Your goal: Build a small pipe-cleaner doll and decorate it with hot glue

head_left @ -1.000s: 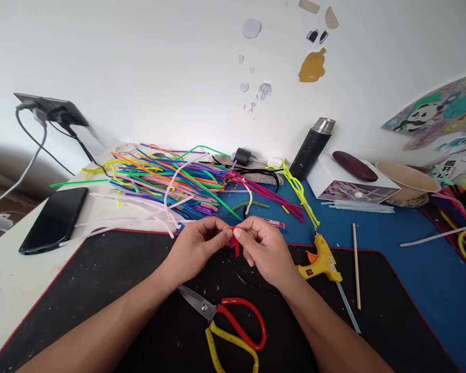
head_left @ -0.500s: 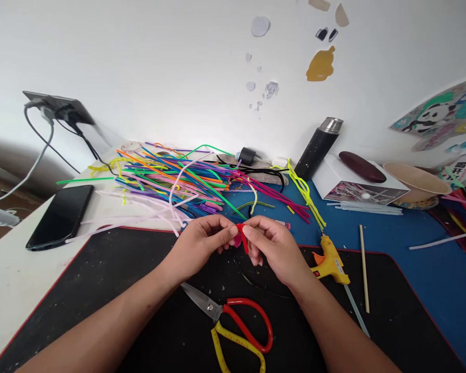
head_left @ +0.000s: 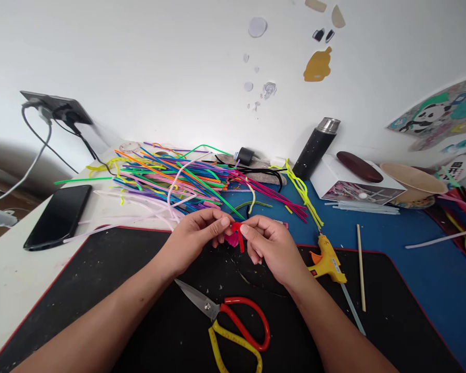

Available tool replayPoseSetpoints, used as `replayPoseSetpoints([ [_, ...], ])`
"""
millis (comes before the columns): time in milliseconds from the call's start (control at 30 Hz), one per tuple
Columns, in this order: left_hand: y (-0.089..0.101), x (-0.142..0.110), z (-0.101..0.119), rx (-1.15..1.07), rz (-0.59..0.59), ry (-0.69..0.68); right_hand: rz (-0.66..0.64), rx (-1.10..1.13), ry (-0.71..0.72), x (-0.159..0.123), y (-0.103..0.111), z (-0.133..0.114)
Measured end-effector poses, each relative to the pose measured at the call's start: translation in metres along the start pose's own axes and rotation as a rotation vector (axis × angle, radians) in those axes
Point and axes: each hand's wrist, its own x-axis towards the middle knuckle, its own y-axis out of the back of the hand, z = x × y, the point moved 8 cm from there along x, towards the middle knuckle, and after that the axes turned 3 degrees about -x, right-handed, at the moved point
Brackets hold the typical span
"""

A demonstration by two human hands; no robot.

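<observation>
Between my two hands is a short red pipe cleaner [head_left: 241, 241], bent at the top with one end hanging down. My left hand [head_left: 204, 233] pinches its left part between thumb and forefinger. My right hand [head_left: 270, 241] pinches it near the bend. A magenta piece [head_left: 232, 239] shows just behind and below the left fingertips; whether it is joined to the red one I cannot tell. Below the hands, scissors [head_left: 225, 326] with one red and one yellow handle lie on the black mat [head_left: 159, 321].
Behind my hands lies a heap of coloured pipe cleaners [head_left: 171, 176]. A yellow glue gun [head_left: 330, 261] and a wooden stick [head_left: 361, 267] lie at the right. Farther back are a black flask [head_left: 316, 147] and a white box [head_left: 330, 178]. A phone [head_left: 58, 217] is at the left.
The hands have shifted slightly apart, showing more of the red pipe cleaner's bent top between the fingertips. More of the magenta piece's lower edge is visible.
</observation>
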Motion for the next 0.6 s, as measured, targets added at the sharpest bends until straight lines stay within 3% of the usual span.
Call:
replayPoseSetpoints([
  [167, -0.008, -0.002, 0.0, 0.021, -0.064, 0.035, 0.002, -0.036, 0.015, -0.003, -0.003, -0.004],
  [400, -0.025, -0.006, -0.013, 0.099, -0.223, 0.188, -0.005, 0.013, -0.005, -0.004, -0.008, -0.003],
  [600, -0.028, -0.008, -0.012, 0.075, -0.279, 0.167, 0.036, 0.023, -0.009, -0.002, -0.002, 0.001],
])
